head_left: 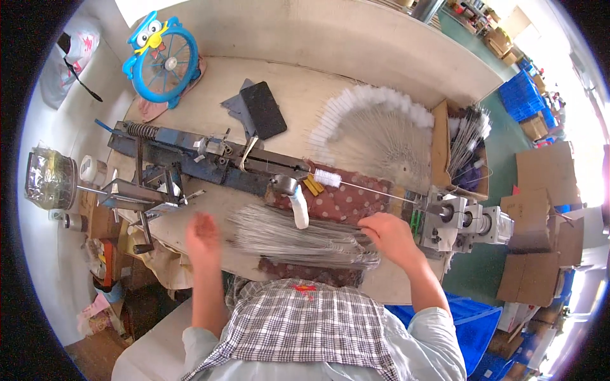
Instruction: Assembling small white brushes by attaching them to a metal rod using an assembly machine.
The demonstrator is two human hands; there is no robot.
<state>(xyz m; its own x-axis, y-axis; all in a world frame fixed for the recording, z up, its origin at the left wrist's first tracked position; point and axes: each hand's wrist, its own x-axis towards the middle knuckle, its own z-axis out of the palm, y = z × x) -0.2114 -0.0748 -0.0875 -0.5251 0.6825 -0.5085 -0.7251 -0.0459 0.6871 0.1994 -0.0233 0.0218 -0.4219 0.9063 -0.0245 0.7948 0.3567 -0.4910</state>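
Note:
My left hand (203,236) is over the near left part of the bench, smeared by motion, so its fingers do not show clearly. My right hand (389,236) is curled with fingers drawn together beside the bent ends of a bundle of thin metal wires (298,238). What its fingertips hold, if anything, is too small to tell. Beyond the hands, a small white bristle brush (327,178) is stretched between a long metal fixture (216,159) and a motor-driven spindle (454,219) by its twisted wire stem. A lever with a white-wrapped handle (299,209) leans over the wires.
Finished white-tipped brushes (375,127) lie fanned out at the back right, beside a cardboard box (441,149) holding more. A black phone-like slab (264,110) and a blue toy-like wheel (166,63) are at the back left. A hand-cranked metal frame (143,197) stands left.

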